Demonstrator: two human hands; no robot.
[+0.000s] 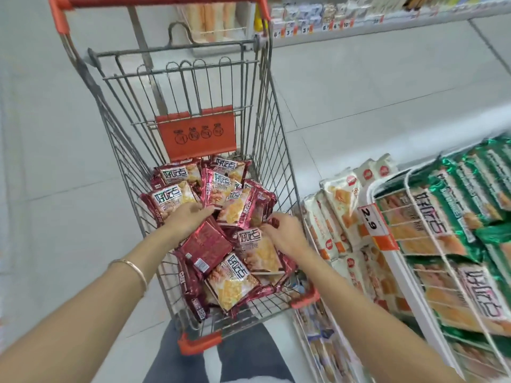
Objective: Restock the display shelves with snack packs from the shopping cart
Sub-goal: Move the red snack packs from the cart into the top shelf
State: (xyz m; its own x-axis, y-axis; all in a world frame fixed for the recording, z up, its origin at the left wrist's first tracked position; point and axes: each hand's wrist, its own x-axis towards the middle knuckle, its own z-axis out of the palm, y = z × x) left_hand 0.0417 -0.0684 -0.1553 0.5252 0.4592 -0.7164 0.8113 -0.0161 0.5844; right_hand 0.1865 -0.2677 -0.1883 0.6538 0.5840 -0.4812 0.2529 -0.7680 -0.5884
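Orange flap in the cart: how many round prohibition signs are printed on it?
4 signs in one row across the orange flap: one far left, one left of middle, one right of middle, one far right. None seems hidden.

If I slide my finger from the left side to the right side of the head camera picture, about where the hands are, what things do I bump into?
Gold bangle → left hand → right hand, pinching a red snack pack → white snack packs → price tag → green snack packs.
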